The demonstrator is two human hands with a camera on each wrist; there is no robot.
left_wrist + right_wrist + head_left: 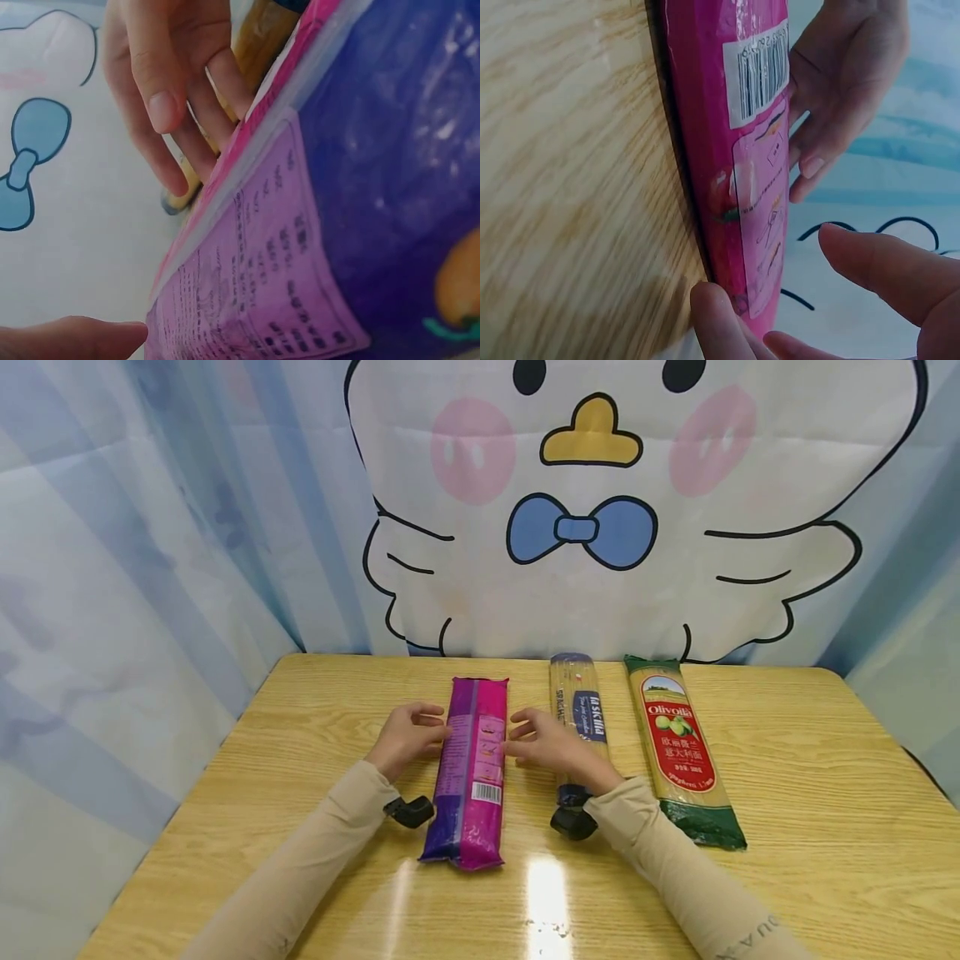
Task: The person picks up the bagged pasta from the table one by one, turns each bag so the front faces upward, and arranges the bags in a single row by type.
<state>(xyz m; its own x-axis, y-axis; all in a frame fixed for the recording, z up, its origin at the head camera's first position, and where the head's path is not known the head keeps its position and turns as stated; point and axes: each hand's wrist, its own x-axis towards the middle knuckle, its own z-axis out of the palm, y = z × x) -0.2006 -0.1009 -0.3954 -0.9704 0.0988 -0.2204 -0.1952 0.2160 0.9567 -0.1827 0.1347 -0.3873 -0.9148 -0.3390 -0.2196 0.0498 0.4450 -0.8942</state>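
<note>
A long pink and purple food packet (468, 768) lies lengthwise on the table, its barcode and printed text facing up. My left hand (411, 737) is at its left edge, fingers slightly bent and fingertips right at the side. On the opposite edge, my right hand (557, 745) has its loosely bent fingers close against the pink side. The right wrist view shows a right fingertip (714, 311) low beside the packet, with the thumb held apart. The left thumb (90, 337) appears near the text panel in the left wrist view. Neither hand curls round the packet.
A spaghetti packet with a blue label (588, 714) lies partly under my right forearm in the head view. Farther right is a red and green Olivoilà pasta packet (682, 743). The wooden table (300, 727) ends at a cartoon-printed curtain (585, 610).
</note>
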